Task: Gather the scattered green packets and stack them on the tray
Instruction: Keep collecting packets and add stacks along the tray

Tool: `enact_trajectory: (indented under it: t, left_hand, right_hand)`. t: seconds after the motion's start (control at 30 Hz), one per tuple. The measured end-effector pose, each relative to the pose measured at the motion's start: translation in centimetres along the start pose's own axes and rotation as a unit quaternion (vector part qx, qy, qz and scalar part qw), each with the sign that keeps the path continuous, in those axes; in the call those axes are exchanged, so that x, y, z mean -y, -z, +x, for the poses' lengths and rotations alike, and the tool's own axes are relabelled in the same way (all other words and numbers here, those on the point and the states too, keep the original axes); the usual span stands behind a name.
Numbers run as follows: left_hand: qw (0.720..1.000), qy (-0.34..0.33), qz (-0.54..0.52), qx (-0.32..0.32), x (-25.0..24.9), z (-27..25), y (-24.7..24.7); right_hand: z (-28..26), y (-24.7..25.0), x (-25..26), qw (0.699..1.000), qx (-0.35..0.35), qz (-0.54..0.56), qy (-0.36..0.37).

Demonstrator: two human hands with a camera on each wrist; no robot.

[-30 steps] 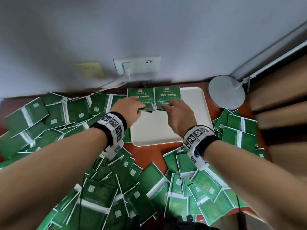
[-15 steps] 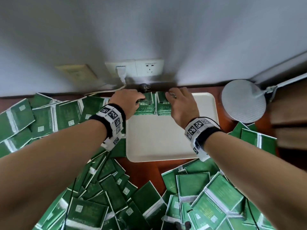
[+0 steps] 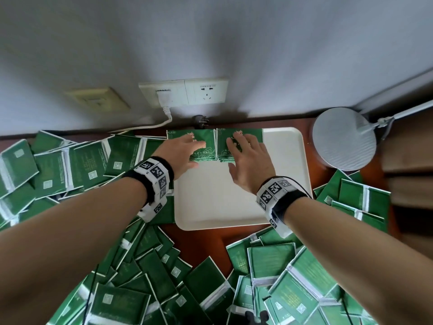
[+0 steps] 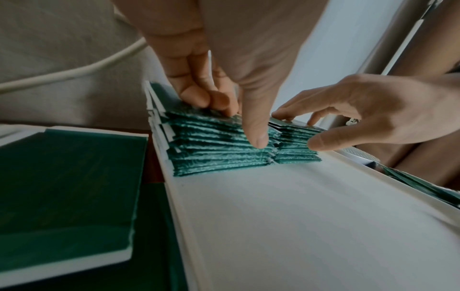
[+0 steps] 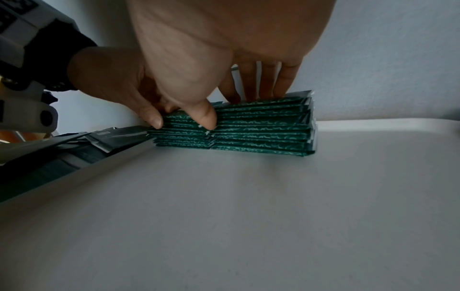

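Observation:
Two stacks of green packets stand side by side at the far left corner of the white tray [image 3: 234,198]. My left hand [image 3: 187,151] presses its straight fingers on top of the left stack [image 3: 180,136], thumb against its near side. My right hand [image 3: 243,156] lies flat on the right stack [image 3: 254,133] the same way. The left wrist view shows the left hand [image 4: 234,118], the left stack [image 4: 214,157], the right stack [image 4: 296,147] and the tray [image 4: 298,226]. In the right wrist view the right hand [image 5: 234,107] touches the right stack [image 5: 261,137] on the tray [image 5: 224,216].
Loose green packets cover the brown table left [image 3: 51,170], in front [image 3: 152,277] and right [image 3: 363,202] of the tray. A round grey lamp base [image 3: 344,139] stands at the tray's right. Behind are the wall, a socket [image 3: 182,95] with a white cable, and a loose black plug [image 3: 201,119].
Both hands carried the two stacks from above the tray to its far edge and set them down. The fingers have gone from gripping the stacks to lying flat on top.

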State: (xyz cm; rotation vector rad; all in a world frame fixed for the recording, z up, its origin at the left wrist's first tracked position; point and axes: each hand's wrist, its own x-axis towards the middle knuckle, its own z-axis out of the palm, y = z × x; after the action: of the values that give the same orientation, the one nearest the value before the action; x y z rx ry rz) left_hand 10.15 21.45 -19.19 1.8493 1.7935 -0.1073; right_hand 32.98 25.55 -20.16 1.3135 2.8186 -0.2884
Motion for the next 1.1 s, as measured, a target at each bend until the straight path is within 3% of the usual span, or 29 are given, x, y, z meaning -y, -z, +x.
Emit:
enact_trajectory:
  t: [0.3, 0.5, 0.8, 1.1]
  left_hand:
    - [1.0, 0.002, -0.014, -0.009, -0.8, -2.2, 0.5]
    - [1.0, 0.008, -0.02, 0.015, -3.1, -6.2, -0.4]
    - [0.992, -0.067, -0.018, 0.103, -10.4, -9.3, -6.8]
    - [0.989, -0.045, 0.051, 0.135, -14.8, -11.5, -12.0]
  right_hand:
    - [-1.2, 1.2, 0.5, 1.0, -0.002, 0.016, -0.015]
    - [-6.4, 1.8, 0.7, 0.995, -0.018, 0.076, -0.061]
    - [-17.6, -0.2, 1.0, 0.987, 0.084, 0.117, -0.076]
    - [-23.7, -1.7, 1.1, 0.976, 0.182, 0.094, -0.081]
